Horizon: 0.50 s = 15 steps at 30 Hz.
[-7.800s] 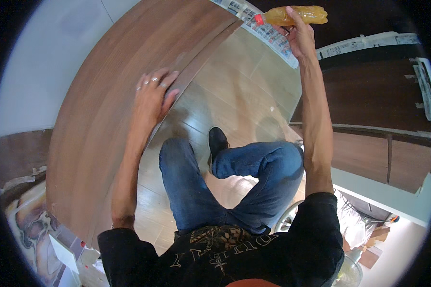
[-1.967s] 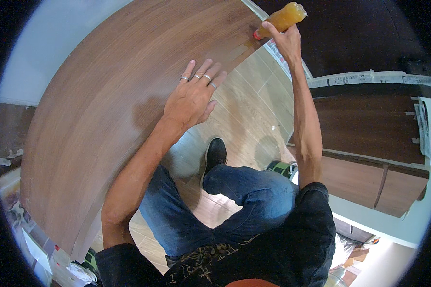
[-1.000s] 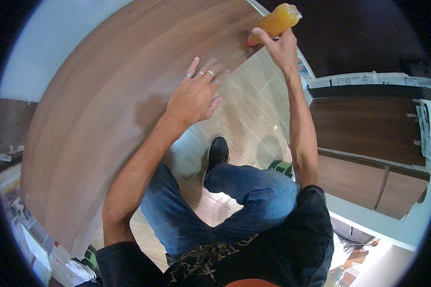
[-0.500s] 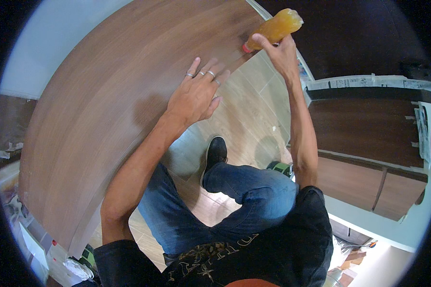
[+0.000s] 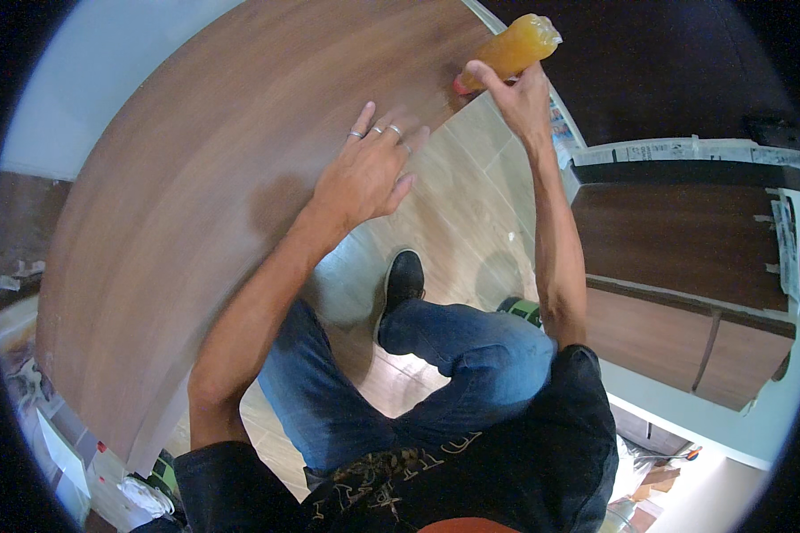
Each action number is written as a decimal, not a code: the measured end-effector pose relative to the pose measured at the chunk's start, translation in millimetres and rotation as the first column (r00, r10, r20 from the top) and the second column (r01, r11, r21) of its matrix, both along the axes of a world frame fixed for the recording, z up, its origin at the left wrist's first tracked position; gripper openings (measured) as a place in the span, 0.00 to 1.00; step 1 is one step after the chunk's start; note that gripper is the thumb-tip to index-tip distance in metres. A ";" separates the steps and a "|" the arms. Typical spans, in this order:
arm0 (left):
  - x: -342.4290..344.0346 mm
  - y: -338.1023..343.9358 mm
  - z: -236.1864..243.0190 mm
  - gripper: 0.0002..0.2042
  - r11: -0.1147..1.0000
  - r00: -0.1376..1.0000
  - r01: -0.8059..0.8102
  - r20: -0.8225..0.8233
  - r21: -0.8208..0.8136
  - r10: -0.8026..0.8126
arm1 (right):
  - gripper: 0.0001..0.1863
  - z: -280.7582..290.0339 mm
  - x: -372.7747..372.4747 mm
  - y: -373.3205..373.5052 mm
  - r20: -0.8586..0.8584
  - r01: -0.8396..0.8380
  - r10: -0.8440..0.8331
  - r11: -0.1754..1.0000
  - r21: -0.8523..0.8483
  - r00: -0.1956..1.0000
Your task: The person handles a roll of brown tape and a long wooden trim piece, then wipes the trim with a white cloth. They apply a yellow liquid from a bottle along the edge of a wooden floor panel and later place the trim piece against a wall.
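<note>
My right hand (image 5: 523,102) is wrapped round a clear plastic bottle (image 5: 516,49) of amber liquid at the top right. The bottle is tipped, its red cap end (image 5: 461,84) pointing down and left at the edge of a wood-grain panel (image 5: 178,178). Fingers apart, my left hand (image 5: 364,169) is over the panel's near edge and holds nothing; some of its fingertips are blurred. Whether its palm touches the panel I cannot tell. Rings show on its fingers.
Right of my arm, a dark brown cabinet (image 5: 676,231) has white edges with newspaper strips (image 5: 684,153) taped along them. A green and black can (image 5: 520,309) stands on the tiled floor (image 5: 471,195) by my knee. Several items clutter the lower left, near a white cloth (image 5: 147,497).
Very little differs. The bottle has shifted very slightly, still in my right hand. My left hand stays in nearly the same spot with fingers still spread.
</note>
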<state>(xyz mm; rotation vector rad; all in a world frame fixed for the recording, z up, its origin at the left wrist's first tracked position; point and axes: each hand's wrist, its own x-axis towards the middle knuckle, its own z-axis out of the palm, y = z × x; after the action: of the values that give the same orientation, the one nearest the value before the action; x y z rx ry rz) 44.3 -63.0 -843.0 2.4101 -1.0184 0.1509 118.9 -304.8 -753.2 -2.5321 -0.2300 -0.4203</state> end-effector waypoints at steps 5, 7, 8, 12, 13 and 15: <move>0.8 0.5 -3.8 0.31 0.999 1.000 -0.007 -0.005 -0.044 0.006 | 0.33 -10.2 -5.2 11.7 0.029 -0.090 0.088 0.994 0.063 0.996; 0.7 1.9 -5.3 0.30 0.999 1.000 -0.006 0.004 -0.054 0.006 | 0.32 -7.4 -10.0 21.6 0.011 -0.089 0.089 0.996 0.021 0.996; 0.6 1.7 -5.1 0.30 0.998 1.000 0.000 0.008 -0.064 0.001 | 0.32 -5.7 -12.0 24.5 0.002 -0.086 0.086 0.996 -0.001 0.996; 0.7 -0.6 -5.4 0.30 0.997 1.000 0.001 -0.021 -0.077 -0.002 | 0.32 11.5 3.6 9.1 -0.156 0.015 0.002 0.994 0.112 0.988; 0.8 -0.6 -4.2 0.30 0.998 1.000 -0.001 -0.021 -0.070 -0.001 | 0.34 6.5 2.7 10.0 -0.018 -0.037 0.039 0.997 0.069 0.999; 0.5 -0.7 -1.6 0.30 0.998 1.000 -0.002 -0.022 -0.056 0.001 | 0.34 -4.1 -7.0 11.9 -0.004 -0.070 0.071 0.996 0.050 0.997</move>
<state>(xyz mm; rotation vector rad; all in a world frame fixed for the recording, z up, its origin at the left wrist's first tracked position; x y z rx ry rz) 44.8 -63.7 -844.6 2.3574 -0.9898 0.1517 111.9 -292.9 -757.3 -2.4679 -0.3022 -0.3863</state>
